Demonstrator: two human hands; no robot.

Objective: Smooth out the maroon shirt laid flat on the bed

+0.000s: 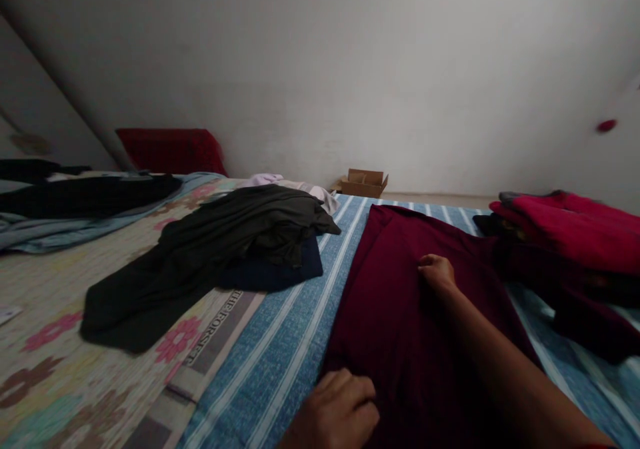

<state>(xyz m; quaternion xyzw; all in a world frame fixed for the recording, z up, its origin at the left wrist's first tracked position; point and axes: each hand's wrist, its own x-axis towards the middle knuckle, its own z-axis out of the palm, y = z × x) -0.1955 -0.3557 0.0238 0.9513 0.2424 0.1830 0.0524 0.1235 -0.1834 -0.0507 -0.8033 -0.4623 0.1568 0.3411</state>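
Note:
A maroon long-sleeved top [400, 289] lies spread over the blue striped sheet, one dark sleeve [560, 282] stretching off to the right. My right hand [437, 270] rests on the upper middle of the cloth, its fingers curled together against the fabric. Near the bottom of the view, my left hand [345, 409] is closed at the garment's left edge, with bent fingers; the cloth beneath it is partly hidden. Left of the top, a dark olive garment [215, 249] lies loosely over a folded navy cloth [280, 269].
At the right stands a pile of clothes with a bright pink-red garment [580, 226]. Black clothing [90, 196] lies at the far left on the flowered bedding [55, 282]. Beyond the bed are a cardboard box [364, 184], a red covered object [173, 150] and a pale wall.

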